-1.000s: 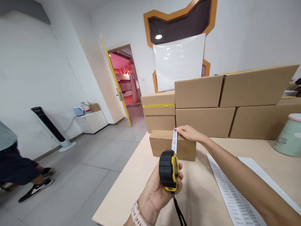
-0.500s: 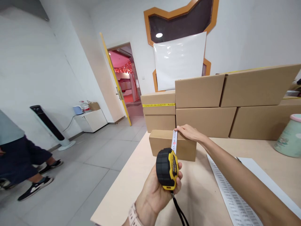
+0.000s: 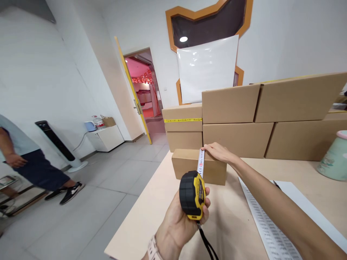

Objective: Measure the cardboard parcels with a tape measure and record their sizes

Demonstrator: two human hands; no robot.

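Observation:
My left hand (image 3: 177,220) is wrapped round a black and yellow tape measure (image 3: 192,195), whose dark wrist strap dangles below. From its case the white blade (image 3: 201,161) runs away from me over the front and top of a small cardboard box (image 3: 184,164) on the table. At the blade's far end, my right hand (image 3: 215,151) pinches the tip by the box's back top edge. The fingertips of that hand are partly hidden.
Larger cardboard boxes (image 3: 237,141) are stacked behind the small one. Printed sheets (image 3: 260,213) lie under my right forearm on the table (image 3: 146,224), with a green canister (image 3: 334,159) at far right. Beyond the table's left edge, a person (image 3: 35,159) is on the grey floor (image 3: 108,209).
At the left, the person has stepped farther into view, toward the right. My hands, the tape measure and the small box stay almost as they were.

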